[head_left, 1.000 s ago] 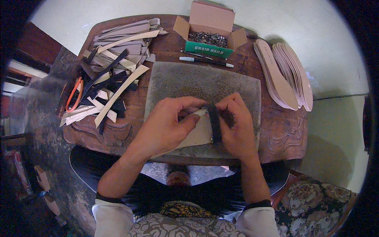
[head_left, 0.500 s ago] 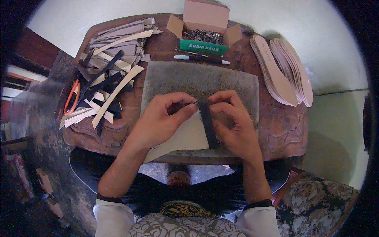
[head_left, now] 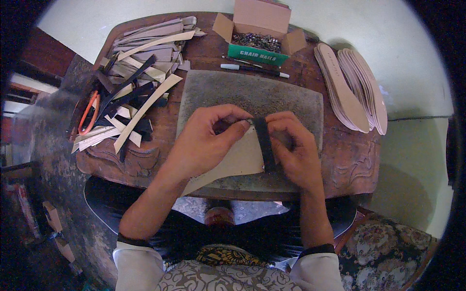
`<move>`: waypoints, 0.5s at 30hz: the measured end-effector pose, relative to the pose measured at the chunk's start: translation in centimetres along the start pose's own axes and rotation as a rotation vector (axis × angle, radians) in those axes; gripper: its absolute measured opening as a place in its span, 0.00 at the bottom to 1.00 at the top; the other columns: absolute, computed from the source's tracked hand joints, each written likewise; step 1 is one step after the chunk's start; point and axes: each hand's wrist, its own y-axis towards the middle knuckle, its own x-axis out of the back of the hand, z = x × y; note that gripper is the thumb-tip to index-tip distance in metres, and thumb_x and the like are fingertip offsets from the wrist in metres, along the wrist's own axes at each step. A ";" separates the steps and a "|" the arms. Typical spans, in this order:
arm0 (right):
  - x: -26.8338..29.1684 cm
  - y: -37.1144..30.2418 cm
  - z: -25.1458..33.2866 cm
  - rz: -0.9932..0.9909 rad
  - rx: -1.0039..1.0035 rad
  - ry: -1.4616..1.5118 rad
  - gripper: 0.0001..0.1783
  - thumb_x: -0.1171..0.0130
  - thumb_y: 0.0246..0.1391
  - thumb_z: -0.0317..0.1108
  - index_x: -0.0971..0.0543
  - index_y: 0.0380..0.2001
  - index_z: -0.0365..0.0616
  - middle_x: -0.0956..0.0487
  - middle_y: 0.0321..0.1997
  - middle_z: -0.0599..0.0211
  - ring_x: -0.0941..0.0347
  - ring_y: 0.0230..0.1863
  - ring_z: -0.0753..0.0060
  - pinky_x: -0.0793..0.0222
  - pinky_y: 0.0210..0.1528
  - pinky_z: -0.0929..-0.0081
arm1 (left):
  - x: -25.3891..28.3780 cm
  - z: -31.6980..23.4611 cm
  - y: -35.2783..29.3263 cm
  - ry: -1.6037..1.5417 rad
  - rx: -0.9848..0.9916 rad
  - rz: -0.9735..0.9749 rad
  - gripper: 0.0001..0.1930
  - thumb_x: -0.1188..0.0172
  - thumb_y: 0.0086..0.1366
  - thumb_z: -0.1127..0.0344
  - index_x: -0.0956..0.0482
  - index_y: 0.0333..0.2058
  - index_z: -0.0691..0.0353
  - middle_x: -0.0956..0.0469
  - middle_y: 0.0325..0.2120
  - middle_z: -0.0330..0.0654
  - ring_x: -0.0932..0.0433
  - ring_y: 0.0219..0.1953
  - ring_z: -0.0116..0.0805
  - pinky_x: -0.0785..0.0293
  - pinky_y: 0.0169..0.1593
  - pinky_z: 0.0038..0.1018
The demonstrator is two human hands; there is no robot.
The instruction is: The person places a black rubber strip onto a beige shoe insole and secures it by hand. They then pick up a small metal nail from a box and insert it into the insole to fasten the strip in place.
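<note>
A cream sheet (head_left: 235,160) with a narrow black strip (head_left: 265,145) along its right edge is between my hands. My left hand (head_left: 208,138) is closed, thumb and forefinger pinching at the far corner where sheet and strip meet. Whether something small sits in that pinch, I cannot make out. On the other side, my right hand (head_left: 293,148) has its fingers bent against the strip's far end and right side. Beneath lies a worn grey slab (head_left: 208,89) on the carved wooden table (head_left: 352,162). My left hand covers part of the sheet.
Beyond the slab stand an open green box (head_left: 257,54) of small metal nails and a marker pen (head_left: 255,71). Stacked insoles (head_left: 342,92) lie at far right. At left are cream and black offcuts (head_left: 148,114) and an orange-handled tool (head_left: 89,114).
The whole view has shifted slightly. The near end of the sheet and black strip has moved a little away from me. Both hands keep nearly the same grip.
</note>
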 end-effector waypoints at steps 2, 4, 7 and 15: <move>-0.2 -0.1 0.0 -0.006 0.007 -0.006 0.11 0.38 0.47 0.20 0.23 0.36 0.40 0.23 0.44 0.59 0.26 0.49 0.59 0.32 0.54 0.67 | 0.2 0.1 0.1 0.044 -0.035 0.007 0.08 0.40 0.65 0.69 0.19 0.40 0.65 0.23 0.26 0.30 0.29 0.29 0.17 0.33 0.33 0.18; -0.2 -0.2 -0.3 -0.005 0.020 -0.027 0.12 0.39 0.46 0.20 0.23 0.36 0.41 0.24 0.45 0.59 0.26 0.50 0.59 0.33 0.54 0.67 | 0.3 0.1 0.2 0.090 -0.077 0.002 0.09 0.39 0.64 0.69 0.18 0.41 0.65 0.21 0.29 0.31 0.26 0.32 0.19 0.30 0.37 0.19; -0.3 -0.3 -0.9 -0.024 0.036 -0.070 0.12 0.39 0.46 0.20 0.23 0.37 0.42 0.25 0.46 0.60 0.27 0.50 0.59 0.34 0.54 0.67 | 0.5 0.1 0.3 -0.024 0.115 0.064 0.09 0.39 0.64 0.69 0.18 0.42 0.65 0.19 0.32 0.33 0.24 0.35 0.20 0.28 0.40 0.20; -0.2 -0.1 -1.5 0.034 -0.007 0.057 0.12 0.41 0.49 0.21 0.23 0.39 0.41 0.25 0.47 0.61 0.28 0.50 0.64 0.36 0.55 0.69 | 0.5 0.4 0.3 -0.043 0.061 0.061 0.09 0.39 0.64 0.69 0.17 0.40 0.66 0.18 0.32 0.35 0.24 0.35 0.20 0.27 0.41 0.21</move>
